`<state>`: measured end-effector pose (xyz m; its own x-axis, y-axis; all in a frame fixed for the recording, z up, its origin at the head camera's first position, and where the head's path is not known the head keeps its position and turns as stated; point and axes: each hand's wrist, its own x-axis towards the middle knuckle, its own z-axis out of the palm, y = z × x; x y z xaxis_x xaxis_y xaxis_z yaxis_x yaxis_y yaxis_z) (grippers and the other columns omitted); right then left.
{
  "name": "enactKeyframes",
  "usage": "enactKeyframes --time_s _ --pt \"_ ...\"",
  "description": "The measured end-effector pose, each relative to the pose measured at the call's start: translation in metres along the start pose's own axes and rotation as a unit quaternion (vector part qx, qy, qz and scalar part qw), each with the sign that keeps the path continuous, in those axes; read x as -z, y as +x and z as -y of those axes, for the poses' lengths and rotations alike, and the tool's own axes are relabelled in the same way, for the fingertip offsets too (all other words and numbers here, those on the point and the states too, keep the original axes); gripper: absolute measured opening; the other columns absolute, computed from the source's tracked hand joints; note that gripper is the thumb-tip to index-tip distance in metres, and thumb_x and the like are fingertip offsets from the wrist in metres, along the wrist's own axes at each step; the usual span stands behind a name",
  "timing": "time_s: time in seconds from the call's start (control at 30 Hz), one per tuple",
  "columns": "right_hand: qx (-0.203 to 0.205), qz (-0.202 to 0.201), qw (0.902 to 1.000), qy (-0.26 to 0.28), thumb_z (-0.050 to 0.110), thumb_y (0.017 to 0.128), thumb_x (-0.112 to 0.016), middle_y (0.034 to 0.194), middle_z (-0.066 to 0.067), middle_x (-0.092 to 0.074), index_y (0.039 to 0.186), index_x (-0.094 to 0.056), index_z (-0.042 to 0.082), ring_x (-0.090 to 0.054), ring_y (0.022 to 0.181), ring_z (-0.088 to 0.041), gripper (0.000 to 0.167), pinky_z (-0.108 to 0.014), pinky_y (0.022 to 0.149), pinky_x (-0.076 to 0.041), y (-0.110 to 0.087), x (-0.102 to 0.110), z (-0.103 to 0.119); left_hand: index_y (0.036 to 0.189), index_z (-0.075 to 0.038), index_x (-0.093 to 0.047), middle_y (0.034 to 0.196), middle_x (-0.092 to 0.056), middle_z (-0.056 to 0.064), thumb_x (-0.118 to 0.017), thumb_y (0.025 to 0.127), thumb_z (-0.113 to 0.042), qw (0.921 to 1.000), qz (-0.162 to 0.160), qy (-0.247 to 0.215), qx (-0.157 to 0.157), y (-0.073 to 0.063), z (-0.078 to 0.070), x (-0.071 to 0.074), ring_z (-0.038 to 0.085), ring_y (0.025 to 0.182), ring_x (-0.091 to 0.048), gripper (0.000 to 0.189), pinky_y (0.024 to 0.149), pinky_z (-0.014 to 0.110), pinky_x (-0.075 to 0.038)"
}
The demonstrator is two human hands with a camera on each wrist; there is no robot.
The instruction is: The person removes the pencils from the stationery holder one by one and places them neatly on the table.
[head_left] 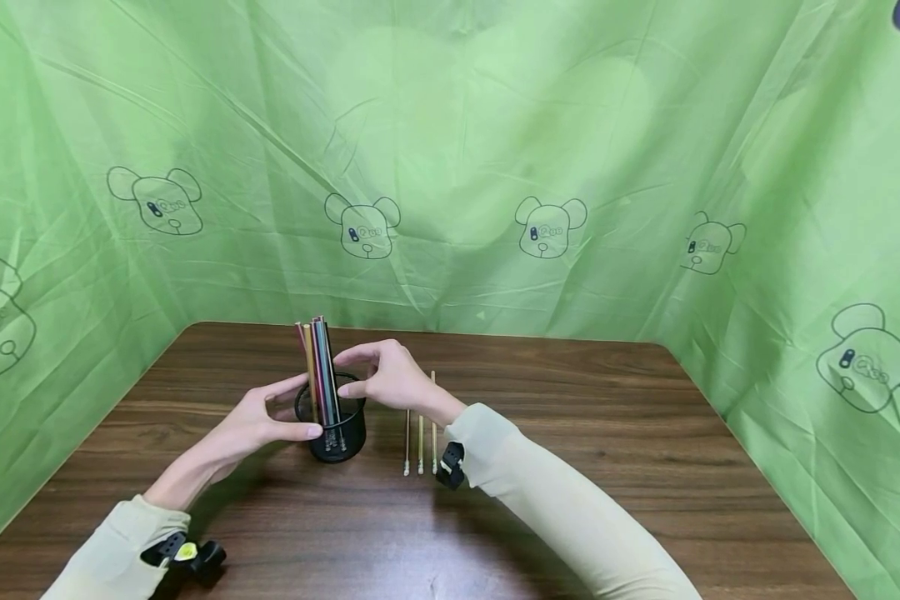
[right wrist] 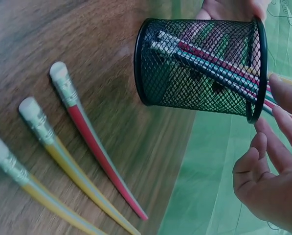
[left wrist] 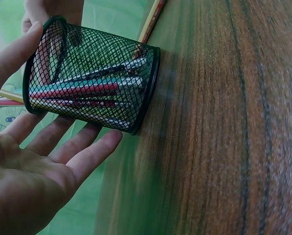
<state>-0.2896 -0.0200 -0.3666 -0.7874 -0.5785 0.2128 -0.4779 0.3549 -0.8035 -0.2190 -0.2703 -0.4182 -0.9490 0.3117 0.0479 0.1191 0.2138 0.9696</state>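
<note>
Green cloth (head_left: 450, 125) printed with animal-head outlines (head_left: 543, 237) encloses a brown wood-grain table (head_left: 570, 433) on the visible sides. We note the left hand (head_left: 251, 417) holding the cup (head_left: 354, 437) between thumb and fingers, with the thumb at the rim. We find the right hand (head_left: 397, 379) at the mouth of the cup, its thumb and forefinger beside the standing pencils (head_left: 322, 367); we cannot tell whether the fingertips pinch any of them, because the contact is partly hidden.

Status: we judge the work to be part done. One bunch of pencils is inside the cup; three loose pencils (head_left: 421, 446) remain outside it.

Container: the cup is black wire mesh, upright on the left half of the table. Through its wall we see the eraser ends down near the base, while the other ends lean out past the rim. Red, yellow, blue and dark barrels are visible.

Outward to the right, the loose pencils, one red and two yellow, lie side by side, erasers toward the person, near the right sleeve (head_left: 570, 508).
</note>
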Motion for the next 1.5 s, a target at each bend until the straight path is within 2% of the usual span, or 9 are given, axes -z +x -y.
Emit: enactKeyframes --time_s 0.23,0.4,0.6,0.8,0.97,1.1,1.27,1.37,1.5 --pt "-0.006 -0.007 0.9999 0.013 0.01 0.083 -0.091 0.119 0.003 -0.077 0.123 -0.079 0.013 -0.058 0.066 -0.008 0.042 -0.023 0.068 -0.049 0.005 -0.006 -0.002 0.163 0.0 -0.034 0.149 -0.055 0.026 -0.083 0.092 -0.013 1.0 0.0 0.004 -0.002 0.001 0.0 0.0 0.039 0.135 -0.054 0.087 0.098 0.024 -0.047" --pt "-0.008 -0.01 0.9992 0.037 0.005 0.081 -0.091 0.12 -0.001 -0.077 0.121 -0.079 0.01 -0.06 0.065 -0.009 0.042 -0.022 0.07 -0.05 0.006 -0.01 -0.001 0.162 0.003 -0.033 0.15 -0.053 0.028 -0.083 0.091 -0.012 0.9999 -0.004 0.009 -0.002 0.0 0.0 -0.001 0.04 0.135 -0.053 0.088 0.097 0.023 -0.047" --pt "-0.003 -0.016 0.9975 0.068 -0.001 0.081 -0.089 0.114 -0.006 -0.078 0.12 -0.079 0.006 -0.074 0.089 -0.017 0.04 -0.022 0.078 -0.053 0.006 -0.013 -0.002 0.162 0.004 -0.031 0.151 -0.051 0.028 -0.083 0.091 -0.013 1.0 -0.003 0.007 -0.002 0.0 0.001 -0.001 0.041 0.135 -0.053 0.089 0.097 0.023 -0.047" --pt "-0.006 -0.02 0.9969 0.075 -0.002 0.081 -0.089 0.112 -0.003 -0.079 0.12 -0.079 0.007 -0.075 0.094 -0.019 0.041 -0.021 0.079 -0.052 0.006 -0.013 -0.004 0.163 0.002 -0.033 0.151 -0.053 0.027 -0.083 0.091 -0.013 0.9999 -0.003 0.01 -0.004 0.0 0.0 -0.001 0.039 0.134 -0.054 0.088 0.098 0.024 -0.046" --pt "-0.008 -0.014 0.9948 0.101 -0.003 0.081 -0.089 0.115 -0.008 -0.078 0.119 -0.078 0.004 -0.074 0.107 -0.029 0.041 -0.022 0.085 -0.053 0.006 -0.015 -0.004 0.162 0.003 -0.033 0.15 -0.054 0.027 -0.083 0.091 -0.013 1.0 -0.001 0.004 -0.002 0.0 0.001 0.0 0.04 0.135 -0.053 0.088 0.097 0.025 -0.047" --pt "-0.012 -0.013 0.9937 0.111 -0.003 0.08 -0.089 0.11 -0.004 -0.079 0.118 -0.079 0.006 -0.074 0.106 -0.021 0.04 -0.023 0.087 -0.053 0.006 -0.016 -0.004 0.162 0.003 -0.033 0.15 -0.054 0.027 -0.083 0.091 -0.013 1.0 -0.002 0.002 -0.001 0.0 0.001 -0.001 0.039 0.135 -0.053 0.088 0.097 0.024 -0.048" --pt "-0.009 -0.035 0.9956 0.087 -0.001 0.079 -0.09 0.105 0.002 -0.079 0.114 -0.08 0.01 -0.072 0.098 -0.007 0.038 -0.023 0.086 -0.053 0.007 -0.016 -0.006 0.162 0.004 -0.033 0.151 -0.052 0.029 -0.084 0.09 -0.013 0.9999 -0.006 0.008 0.001 0.0 0.0 -0.001 0.04 0.136 -0.052 0.09 0.097 0.024 -0.048" --pt "-0.007 -0.047 0.9962 0.073 0.0 0.078 -0.091 0.105 0.002 -0.079 0.113 -0.081 0.01 -0.071 0.096 -0.005 0.037 -0.022 0.085 -0.053 0.006 -0.015 -0.007 0.162 0.004 -0.032 0.15 -0.052 0.029 -0.084 0.09 -0.013 0.9999 -0.007 0.013 0.003 0.0 0.0 0.0 0.041 0.136 -0.051 0.09 0.097 0.024 -0.047" --pt "-0.004 -0.051 0.9972 0.055 0.002 0.078 -0.092 0.107 0.002 -0.079 0.115 -0.081 0.011 -0.068 0.078 -0.006 0.039 -0.022 0.074 -0.052 0.004 -0.015 -0.006 0.163 -0.001 -0.035 0.15 -0.053 0.027 -0.084 0.091 -0.015 0.9998 -0.006 0.019 0.007 -0.001 -0.002 0.0 0.04 0.138 -0.051 0.089 0.098 0.026 -0.046"
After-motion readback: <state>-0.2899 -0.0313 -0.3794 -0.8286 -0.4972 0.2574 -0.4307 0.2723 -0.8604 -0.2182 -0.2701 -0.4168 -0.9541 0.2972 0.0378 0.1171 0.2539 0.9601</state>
